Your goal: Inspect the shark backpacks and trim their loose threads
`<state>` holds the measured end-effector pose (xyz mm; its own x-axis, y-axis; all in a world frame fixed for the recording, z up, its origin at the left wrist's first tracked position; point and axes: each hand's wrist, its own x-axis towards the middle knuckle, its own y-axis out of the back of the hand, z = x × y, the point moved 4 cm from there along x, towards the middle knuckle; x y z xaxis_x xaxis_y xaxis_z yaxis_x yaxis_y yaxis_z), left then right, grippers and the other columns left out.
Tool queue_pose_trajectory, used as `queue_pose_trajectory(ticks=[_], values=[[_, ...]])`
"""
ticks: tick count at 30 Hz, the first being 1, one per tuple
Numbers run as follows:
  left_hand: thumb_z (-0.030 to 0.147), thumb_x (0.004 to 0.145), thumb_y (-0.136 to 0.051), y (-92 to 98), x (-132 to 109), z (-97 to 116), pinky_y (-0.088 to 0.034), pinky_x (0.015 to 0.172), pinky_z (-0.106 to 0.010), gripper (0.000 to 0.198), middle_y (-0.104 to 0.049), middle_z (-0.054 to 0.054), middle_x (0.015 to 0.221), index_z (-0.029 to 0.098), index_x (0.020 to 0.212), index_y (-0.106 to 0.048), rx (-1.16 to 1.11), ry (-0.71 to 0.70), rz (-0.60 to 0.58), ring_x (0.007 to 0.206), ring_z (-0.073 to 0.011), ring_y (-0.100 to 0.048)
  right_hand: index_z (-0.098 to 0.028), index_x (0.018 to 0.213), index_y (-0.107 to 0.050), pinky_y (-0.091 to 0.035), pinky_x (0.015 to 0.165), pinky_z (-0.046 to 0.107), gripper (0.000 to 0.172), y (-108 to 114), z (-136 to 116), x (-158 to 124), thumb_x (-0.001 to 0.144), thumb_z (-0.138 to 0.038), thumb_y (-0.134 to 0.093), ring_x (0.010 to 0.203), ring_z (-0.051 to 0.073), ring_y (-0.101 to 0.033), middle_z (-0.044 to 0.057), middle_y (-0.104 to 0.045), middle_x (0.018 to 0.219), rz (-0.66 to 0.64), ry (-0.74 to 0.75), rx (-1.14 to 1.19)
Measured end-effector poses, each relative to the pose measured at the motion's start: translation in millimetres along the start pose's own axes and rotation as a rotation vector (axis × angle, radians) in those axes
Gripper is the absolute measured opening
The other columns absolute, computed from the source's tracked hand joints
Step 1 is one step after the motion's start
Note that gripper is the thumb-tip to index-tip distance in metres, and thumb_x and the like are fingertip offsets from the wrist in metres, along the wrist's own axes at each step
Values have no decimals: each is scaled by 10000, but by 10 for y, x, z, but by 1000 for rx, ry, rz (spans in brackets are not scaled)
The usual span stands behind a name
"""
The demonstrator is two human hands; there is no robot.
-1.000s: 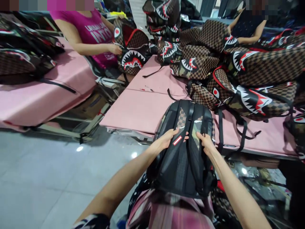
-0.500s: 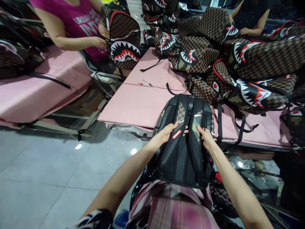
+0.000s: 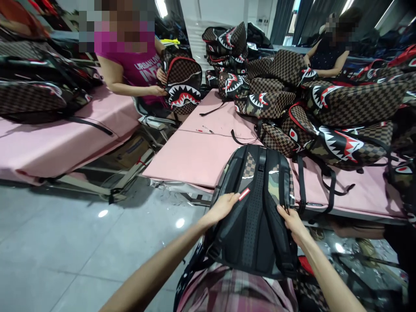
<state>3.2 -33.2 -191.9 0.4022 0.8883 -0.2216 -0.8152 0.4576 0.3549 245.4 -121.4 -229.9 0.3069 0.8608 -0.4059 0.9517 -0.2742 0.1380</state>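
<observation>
A black backpack (image 3: 256, 216) with checkered and camouflage panels lies back-side up on my lap, its top leaning on the edge of the pink table (image 3: 195, 156). My left hand (image 3: 222, 207) grips its left shoulder strap, fingers curled just below a small red tag (image 3: 244, 194). On the other side, my right hand (image 3: 292, 221) holds the right shoulder strap, fingers closed over its edge.
Several brown checkered shark-mouth backpacks (image 3: 325, 117) are heaped on the table's right and far side. A person in a magenta shirt (image 3: 136, 73) handles another shark backpack (image 3: 183, 84). A second person (image 3: 328, 54) sits at the back right. More bags (image 3: 35, 91) lie on the left pink table.
My view tilted upward, so the bag and hands sit lower in frame. Both hands slid a little down the straps toward me. The person in magenta turned their bag upright.
</observation>
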Motion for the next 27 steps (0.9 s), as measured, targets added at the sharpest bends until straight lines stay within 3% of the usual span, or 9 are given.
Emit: queue_pose_trajectory(ticks=[3,5,7,9,11,14,17,21,27], values=[[462,826,-497,404,301,109,-447,671,-277,357,-665,-50,667,167,720,-667,177,-52,198,730,-216,-634,-148,1029,-612,-455,737,345,599,309,-243,45,662,-620,-584,902,260,-616,112,-673,1004,195,172,-330],[366,824,-521,637,653,186,-431,775,-287,250,-687,-64,890,193,915,-677,235,-82,341,887,-222,-619,-161,1205,-504,-437,775,389,623,434,-544,109,754,-591,-494,951,279,-602,127,-633,1107,380,258,-579],[282,806,-546,774,1034,232,-402,860,-300,290,-639,-81,1109,200,1069,-637,266,-110,434,1011,-225,-576,-173,1253,-449,-434,745,391,543,380,-887,201,835,-518,-408,915,279,-611,122,-634,1095,470,327,-764],[238,774,-582,814,1367,227,-403,866,-305,318,-634,-92,1130,183,1082,-637,269,-123,453,993,-225,-581,-179,1192,-498,-435,704,352,432,136,-1220,330,868,-444,-392,845,251,-623,96,-657,1016,434,459,-859],[224,746,-606,804,1594,182,-423,821,-297,237,-686,-80,996,186,967,-685,252,-125,434,890,-215,-610,-197,1124,-555,-430,695,305,341,-229,-1496,492,879,-395,-424,827,211,-621,64,-658,987,334,651,-910],[228,728,-611,793,1728,103,-431,755,-289,101,-699,-49,770,208,757,-705,201,-121,420,748,-200,-613,-236,1099,-600,-414,688,255,271,-781,-1743,794,891,-351,-469,854,169,-604,27,-647,976,230,844,-993],[224,704,-599,814,1756,66,-419,729,-286,87,-670,-40,709,201,671,-677,110,-125,446,719,-188,-589,-270,1072,-632,-382,612,249,236,-1176,-1832,1099,887,-336,-502,846,170,-583,15,-635,948,209,847,-1157],[222,646,-573,787,1848,35,-407,639,-242,81,-600,-12,649,171,589,-600,-104,-128,431,639,-140,-543,-271,1008,-666,-344,582,260,206,-1435,-1866,1307,886,-324,-509,840,177,-558,30,-616,967,183,825,-1324],[300,604,-568,679,1908,-21,-352,515,-209,147,-490,38,549,158,591,-531,-398,-100,395,510,-86,-437,-214,952,-672,-347,622,279,238,-1510,-1869,1343,911,-306,-456,855,198,-543,68,-600,961,152,841,-1454]])
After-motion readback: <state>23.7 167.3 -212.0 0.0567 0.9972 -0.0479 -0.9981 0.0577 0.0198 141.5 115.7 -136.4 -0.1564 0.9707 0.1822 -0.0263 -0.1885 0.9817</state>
